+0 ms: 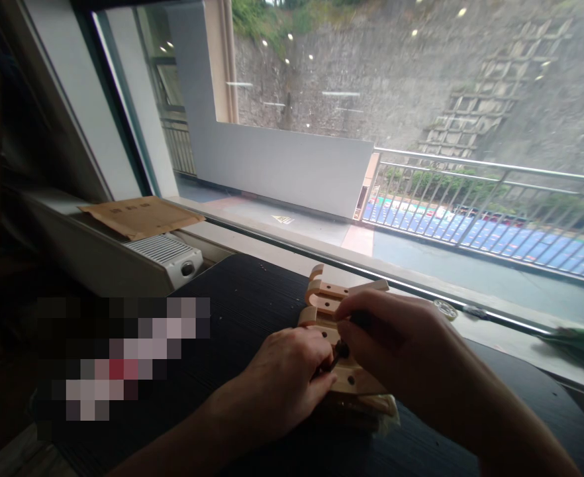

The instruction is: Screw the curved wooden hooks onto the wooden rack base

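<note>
Several pale wooden pieces with curved, hooked ends (pixel 316 289) and drilled holes lie side by side on the dark table. My left hand (pixel 292 371) rests over the nearer pieces, its fingers curled around a small dark part (pixel 340 351) that I cannot make out. Just right of it, my right hand (pixel 396 338) is closed, thumb and fingers bent over the wood. Whatever it grips is dark and mostly hidden behind the fingers. A bare stretch of the nearest wooden piece (pixel 364 379), with a hole in it, shows below the hands. Under the wood sits a clear plastic wrapping (pixel 389 414).
The black table (pixel 242 291) stands against a large window. A brown paper envelope (pixel 143 217) lies on a white appliance (pixel 173 255) at left. A roll of tape (pixel 445 309) and a green object (pixel 583 344) are along the sill. A pixelated patch covers the table's left side.
</note>
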The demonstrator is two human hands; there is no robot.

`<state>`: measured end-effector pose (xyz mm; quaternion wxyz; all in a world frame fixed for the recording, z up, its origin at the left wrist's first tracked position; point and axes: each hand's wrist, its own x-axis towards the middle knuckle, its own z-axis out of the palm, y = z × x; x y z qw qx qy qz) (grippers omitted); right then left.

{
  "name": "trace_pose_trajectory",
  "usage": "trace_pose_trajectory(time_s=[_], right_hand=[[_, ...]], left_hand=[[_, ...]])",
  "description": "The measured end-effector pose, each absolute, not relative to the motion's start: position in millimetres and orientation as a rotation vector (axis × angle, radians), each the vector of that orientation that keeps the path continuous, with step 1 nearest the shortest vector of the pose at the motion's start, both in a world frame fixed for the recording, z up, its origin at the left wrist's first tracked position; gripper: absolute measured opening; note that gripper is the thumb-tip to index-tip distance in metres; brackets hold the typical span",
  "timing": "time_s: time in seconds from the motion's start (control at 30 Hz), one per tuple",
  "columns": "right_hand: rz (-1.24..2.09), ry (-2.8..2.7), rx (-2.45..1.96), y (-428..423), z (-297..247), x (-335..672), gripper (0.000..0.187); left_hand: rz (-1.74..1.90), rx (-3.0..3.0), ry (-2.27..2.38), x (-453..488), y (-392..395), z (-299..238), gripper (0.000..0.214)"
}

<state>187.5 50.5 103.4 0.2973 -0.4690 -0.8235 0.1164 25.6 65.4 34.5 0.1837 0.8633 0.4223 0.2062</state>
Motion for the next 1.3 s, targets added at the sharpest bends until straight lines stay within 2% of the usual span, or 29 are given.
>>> trace_pose_trajectory(time_s=[0.23, 0.33, 0.4, 0.53, 0.63, 0.77, 0.87, 1.0, 1.2, 1.3], right_hand=[[0.316, -2.156, -1.445, 53, 109, 189, 0.018], [0.345, -2.157, -1.387, 51, 108, 189, 0.012], [0.345, -2.163, -1.302, 51, 105, 188, 0.016], [0.374, -2.186, -1.166, 51, 96, 183, 0.011], [0.388, -2.203, -1.189, 52, 95, 180, 0.007], [0.341, -2.172, -1.241, 50, 100, 183, 0.005], [0.373, -2.154, -1.275, 50, 104, 187, 0.013], [0.323, -2.138, -1.232, 55, 100, 189, 0.009], [0.247, -2.125, -1.325, 60, 95, 194, 0.019], [0.279, -2.114, -1.283, 56, 97, 192, 0.012]], left_hand=[[0.583, 2.474, 1.199, 26, 66, 35, 0.015], [0.595, 2.453, 1.202, 26, 65, 35, 0.010], [0.589, 2.444, 1.198, 26, 65, 36, 0.008], [0.590, 2.433, 1.152, 25, 64, 38, 0.012], [0.599, 2.422, 1.136, 25, 64, 38, 0.015], [0.579, 2.441, 1.185, 26, 65, 36, 0.010], [0.599, 2.457, 1.196, 26, 65, 35, 0.008], [0.597, 2.485, 1.188, 26, 65, 35, 0.013], [0.592, 2.471, 1.196, 26, 66, 36, 0.016], [0.597, 2.470, 1.192, 26, 67, 34, 0.015]])
